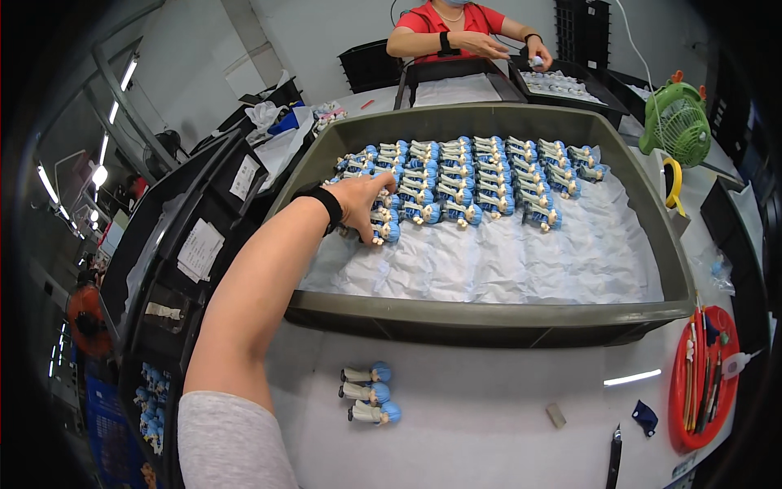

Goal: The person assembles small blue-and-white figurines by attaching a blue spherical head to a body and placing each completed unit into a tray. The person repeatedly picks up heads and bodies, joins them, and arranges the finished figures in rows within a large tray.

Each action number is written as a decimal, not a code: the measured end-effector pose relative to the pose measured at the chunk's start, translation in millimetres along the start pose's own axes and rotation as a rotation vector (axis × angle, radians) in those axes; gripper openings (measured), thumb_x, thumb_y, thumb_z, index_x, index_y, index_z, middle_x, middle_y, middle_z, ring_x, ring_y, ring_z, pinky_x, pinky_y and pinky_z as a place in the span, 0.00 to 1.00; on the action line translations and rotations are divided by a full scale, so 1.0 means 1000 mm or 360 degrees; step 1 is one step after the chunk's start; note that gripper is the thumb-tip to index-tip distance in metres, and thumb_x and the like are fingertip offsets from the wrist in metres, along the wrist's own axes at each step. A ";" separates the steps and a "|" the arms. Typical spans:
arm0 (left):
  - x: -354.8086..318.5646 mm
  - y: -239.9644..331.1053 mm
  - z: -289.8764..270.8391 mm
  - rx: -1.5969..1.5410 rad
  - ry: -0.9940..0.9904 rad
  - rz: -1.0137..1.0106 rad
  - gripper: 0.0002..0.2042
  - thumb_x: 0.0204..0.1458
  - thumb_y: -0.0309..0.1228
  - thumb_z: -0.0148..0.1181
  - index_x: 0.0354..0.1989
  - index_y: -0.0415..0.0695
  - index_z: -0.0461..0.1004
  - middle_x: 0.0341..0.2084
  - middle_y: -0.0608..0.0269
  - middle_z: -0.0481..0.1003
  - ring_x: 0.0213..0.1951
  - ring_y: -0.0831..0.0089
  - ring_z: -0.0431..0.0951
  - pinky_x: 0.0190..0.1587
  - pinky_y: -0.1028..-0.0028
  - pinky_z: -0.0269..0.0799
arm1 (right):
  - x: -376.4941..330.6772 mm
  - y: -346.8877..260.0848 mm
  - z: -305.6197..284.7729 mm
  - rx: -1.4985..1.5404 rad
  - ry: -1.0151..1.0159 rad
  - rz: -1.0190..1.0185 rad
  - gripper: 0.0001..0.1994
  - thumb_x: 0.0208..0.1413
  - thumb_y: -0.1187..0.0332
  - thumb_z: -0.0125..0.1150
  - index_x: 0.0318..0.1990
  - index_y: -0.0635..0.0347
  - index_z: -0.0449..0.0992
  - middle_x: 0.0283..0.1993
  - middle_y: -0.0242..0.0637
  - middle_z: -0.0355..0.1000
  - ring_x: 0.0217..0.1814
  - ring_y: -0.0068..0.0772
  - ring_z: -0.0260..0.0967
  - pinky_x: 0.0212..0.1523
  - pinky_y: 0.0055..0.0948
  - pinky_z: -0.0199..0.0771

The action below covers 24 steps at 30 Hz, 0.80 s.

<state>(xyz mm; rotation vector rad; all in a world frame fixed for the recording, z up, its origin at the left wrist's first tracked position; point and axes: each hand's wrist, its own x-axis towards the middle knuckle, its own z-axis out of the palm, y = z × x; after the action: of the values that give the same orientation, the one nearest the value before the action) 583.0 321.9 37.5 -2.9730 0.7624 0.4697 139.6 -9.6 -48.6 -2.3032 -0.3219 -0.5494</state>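
My left hand (357,204) reaches into a large olive-grey tray (489,314) from the left. Its thumb and fingers reach around small blue-haired figurines (386,231) at the front of the leftmost column; the palm hides part of them. Several columns of similar figurines (460,212) lie on their sides across the back of the tray, on crinkled white lining (481,261). Three more figurines (371,393), with blue hair and pale clothing, lie side by side on the white table below the tray. My right hand is out of view.
A red oval tray (678,436) of tools sits at right, near a black pen-like tool (615,460), a dark blue piece (645,417) and a small grey block (555,416). A green fan (680,122) stands behind. Black crates (208,244) line the left; a co-worker (456,37) works opposite.
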 end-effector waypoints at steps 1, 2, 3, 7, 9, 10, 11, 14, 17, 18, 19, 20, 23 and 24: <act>-0.002 0.002 0.000 0.0004 0.0022 0.0017 0.42 0.22 0.35 0.74 0.51 0.48 0.57 0.44 0.47 0.69 0.48 0.53 0.70 0.49 0.64 0.66 | 0.000 0.000 0.000 -0.0001 0.0009 0.0001 0.07 0.42 0.86 0.57 0.32 0.71 0.72 0.26 0.49 0.69 0.24 0.48 0.67 0.25 0.35 0.68; -0.004 0.004 -0.001 0.0008 0.0045 0.0035 0.42 0.22 0.34 0.74 0.51 0.48 0.57 0.43 0.48 0.69 0.48 0.54 0.70 0.49 0.64 0.66 | 0.000 0.000 0.001 -0.0002 0.0019 0.0002 0.07 0.43 0.86 0.57 0.32 0.71 0.72 0.26 0.49 0.69 0.23 0.48 0.67 0.25 0.35 0.68; -0.005 0.005 -0.001 0.0012 0.0070 0.0052 0.41 0.22 0.34 0.74 0.51 0.48 0.58 0.43 0.48 0.69 0.48 0.54 0.70 0.49 0.64 0.66 | -0.001 0.000 0.001 -0.0002 0.0013 0.0005 0.07 0.43 0.86 0.57 0.32 0.71 0.72 0.26 0.49 0.69 0.24 0.47 0.67 0.24 0.35 0.68; -0.008 0.008 -0.002 -0.0069 0.0038 0.0053 0.40 0.22 0.34 0.73 0.50 0.50 0.60 0.41 0.50 0.70 0.47 0.55 0.71 0.48 0.64 0.67 | -0.001 0.000 0.002 -0.0028 0.0026 -0.0007 0.07 0.43 0.86 0.57 0.33 0.71 0.72 0.26 0.49 0.69 0.24 0.47 0.67 0.24 0.35 0.68; -0.008 0.011 -0.003 -0.0095 0.0032 -0.0007 0.39 0.22 0.33 0.73 0.50 0.50 0.60 0.40 0.50 0.71 0.46 0.54 0.71 0.47 0.63 0.68 | -0.001 0.000 0.002 -0.0036 0.0036 -0.0021 0.07 0.43 0.86 0.57 0.33 0.70 0.72 0.26 0.49 0.69 0.23 0.47 0.66 0.24 0.35 0.68; -0.009 0.012 -0.002 -0.0034 0.0084 0.0013 0.39 0.22 0.33 0.73 0.50 0.51 0.60 0.40 0.50 0.71 0.46 0.54 0.71 0.47 0.63 0.68 | -0.002 0.000 0.002 -0.0031 0.0034 -0.0026 0.07 0.43 0.86 0.57 0.33 0.70 0.72 0.26 0.49 0.69 0.23 0.47 0.66 0.24 0.35 0.67; -0.010 0.012 0.001 0.0026 0.0135 0.0032 0.39 0.21 0.32 0.73 0.49 0.51 0.61 0.40 0.51 0.71 0.46 0.54 0.71 0.47 0.63 0.68 | -0.002 -0.001 0.002 -0.0027 0.0032 -0.0032 0.07 0.43 0.86 0.57 0.33 0.70 0.72 0.26 0.48 0.69 0.23 0.47 0.66 0.24 0.35 0.67; -0.012 0.013 0.005 0.0116 0.0202 0.0027 0.39 0.21 0.32 0.72 0.49 0.52 0.61 0.39 0.51 0.70 0.44 0.53 0.71 0.46 0.62 0.68 | -0.002 -0.001 0.003 -0.0056 0.0059 -0.0030 0.07 0.44 0.86 0.57 0.32 0.70 0.72 0.26 0.48 0.69 0.22 0.47 0.65 0.24 0.35 0.67; -0.020 0.019 0.001 0.0134 0.0277 -0.0008 0.38 0.21 0.33 0.72 0.49 0.52 0.61 0.38 0.52 0.70 0.43 0.53 0.72 0.45 0.63 0.69 | -0.001 -0.003 0.003 -0.0063 0.0094 -0.0065 0.07 0.44 0.86 0.56 0.32 0.70 0.72 0.26 0.48 0.69 0.22 0.47 0.65 0.23 0.35 0.66; -0.026 0.019 -0.002 0.0129 0.0329 -0.0020 0.37 0.22 0.32 0.71 0.48 0.52 0.61 0.38 0.52 0.70 0.43 0.53 0.71 0.45 0.63 0.68 | -0.002 -0.002 0.003 -0.0067 0.0098 -0.0075 0.07 0.44 0.86 0.56 0.32 0.70 0.72 0.26 0.48 0.69 0.22 0.46 0.65 0.23 0.35 0.66; -0.034 0.019 -0.004 0.0122 0.0381 -0.0033 0.36 0.22 0.31 0.69 0.48 0.52 0.61 0.38 0.53 0.69 0.42 0.53 0.71 0.45 0.64 0.68 | -0.003 -0.002 0.003 -0.0072 0.0101 -0.0087 0.07 0.44 0.86 0.56 0.32 0.69 0.72 0.26 0.48 0.69 0.23 0.46 0.65 0.23 0.35 0.66; -0.044 0.019 -0.010 0.0110 0.0479 -0.0016 0.36 0.22 0.31 0.69 0.48 0.51 0.62 0.38 0.53 0.69 0.42 0.54 0.71 0.45 0.64 0.68 | -0.005 -0.002 0.004 -0.0072 0.0102 -0.0102 0.07 0.44 0.86 0.56 0.32 0.69 0.72 0.26 0.48 0.69 0.23 0.46 0.65 0.23 0.35 0.66; -0.075 0.033 -0.033 0.0000 0.0750 0.0121 0.35 0.23 0.28 0.67 0.48 0.48 0.62 0.38 0.54 0.69 0.41 0.57 0.71 0.45 0.67 0.68 | -0.006 -0.003 0.006 -0.0063 0.0134 -0.0121 0.06 0.44 0.85 0.57 0.32 0.69 0.72 0.26 0.48 0.69 0.23 0.46 0.65 0.23 0.35 0.66; -0.088 0.045 -0.039 -0.0083 0.0831 0.0218 0.35 0.23 0.27 0.67 0.48 0.47 0.62 0.38 0.54 0.69 0.41 0.59 0.71 0.45 0.69 0.68 | -0.006 -0.004 0.006 -0.0054 0.0125 -0.0104 0.06 0.45 0.85 0.57 0.32 0.68 0.72 0.26 0.48 0.69 0.23 0.46 0.65 0.24 0.35 0.66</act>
<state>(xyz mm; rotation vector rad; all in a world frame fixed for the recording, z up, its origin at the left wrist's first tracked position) 499.0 319.1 102.9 -3.1320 1.0008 -0.3101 134.9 -3.4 -52.8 -2.3029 -0.3531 -0.6812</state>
